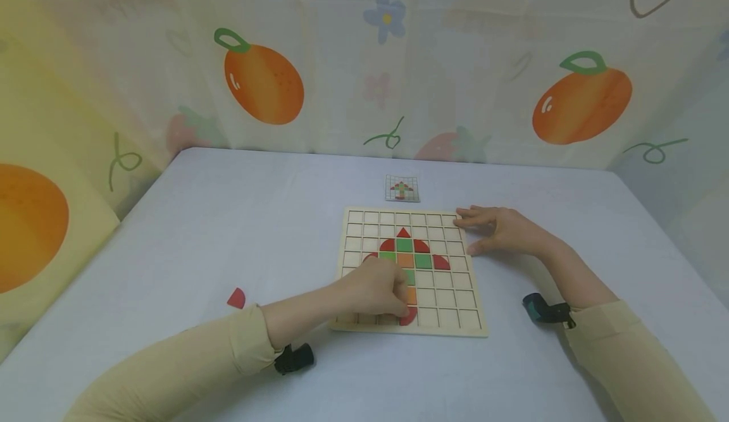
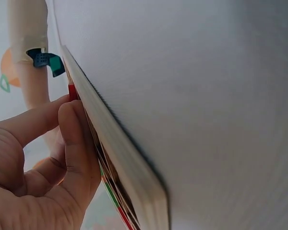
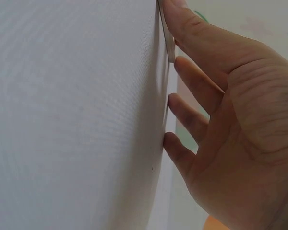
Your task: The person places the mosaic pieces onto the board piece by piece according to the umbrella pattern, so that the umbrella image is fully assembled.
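Note:
A square wooden grid board [image 1: 455, 300] lies on the table, with red, green and orange tiles set out in its squares. Low on the board, my left hand [image 1: 373, 287] pinches a red quarter-circle tile [image 1: 408, 317] between thumb and index fingertips. In the left wrist view, that red tile [image 2: 72, 92] shows just past the fingertips, and the hand hides part of the board in the head view. My right hand [image 1: 507, 231] rests at the board's upper right corner, fingers loosely spread. Its thumb [image 3: 189, 21] lies along the board's edge.
Behind the board lies a small card [image 1: 402, 188] printed with a coloured pattern on a grid. A loose red quarter-circle tile [image 1: 236, 298] is on the white tablecloth [image 1: 256, 219], left of the board. A fruit-patterned curtain [image 1: 342, 61] hangs behind the table.

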Demonstrator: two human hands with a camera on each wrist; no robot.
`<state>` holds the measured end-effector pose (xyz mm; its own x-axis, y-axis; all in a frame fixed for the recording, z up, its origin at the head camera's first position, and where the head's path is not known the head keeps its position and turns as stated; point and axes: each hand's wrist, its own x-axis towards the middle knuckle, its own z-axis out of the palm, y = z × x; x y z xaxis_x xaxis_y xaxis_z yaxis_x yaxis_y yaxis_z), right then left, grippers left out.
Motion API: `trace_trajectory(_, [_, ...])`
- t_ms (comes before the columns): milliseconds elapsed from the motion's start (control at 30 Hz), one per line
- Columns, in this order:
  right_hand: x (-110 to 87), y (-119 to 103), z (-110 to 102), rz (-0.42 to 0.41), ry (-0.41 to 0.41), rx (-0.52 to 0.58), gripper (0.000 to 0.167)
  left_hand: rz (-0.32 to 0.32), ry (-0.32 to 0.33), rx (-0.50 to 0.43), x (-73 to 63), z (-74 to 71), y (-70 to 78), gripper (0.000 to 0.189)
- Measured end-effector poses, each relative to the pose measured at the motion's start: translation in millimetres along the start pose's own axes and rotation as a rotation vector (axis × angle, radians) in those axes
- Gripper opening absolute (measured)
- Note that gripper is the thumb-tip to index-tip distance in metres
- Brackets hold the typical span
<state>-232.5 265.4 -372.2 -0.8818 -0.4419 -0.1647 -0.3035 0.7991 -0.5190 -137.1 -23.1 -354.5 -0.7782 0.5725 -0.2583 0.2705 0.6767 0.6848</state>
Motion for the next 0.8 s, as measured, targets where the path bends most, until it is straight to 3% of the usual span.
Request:
trace_trajectory(267, [-0.2, -0.7, -0.3, 0.000, 0.000, -0.010, 0.072, -0.012, -0.007, 0.025, 1.7, -0.3, -0.4, 0.018])
trace_trajectory(533, [-0.3, -0.7, -0.1, 0.009, -0.005, 0.009, 0.072, -0.032, -0.047, -0.044, 2.2, -3.4, -3.1, 0.015])
trace_trajectory(800, [0.5, 0.0, 0.4, 0.018, -0.004, 0.015, 0.072, -0.027, -0.049, -0.090, 0.5, -20.6, -16.4, 0.008])
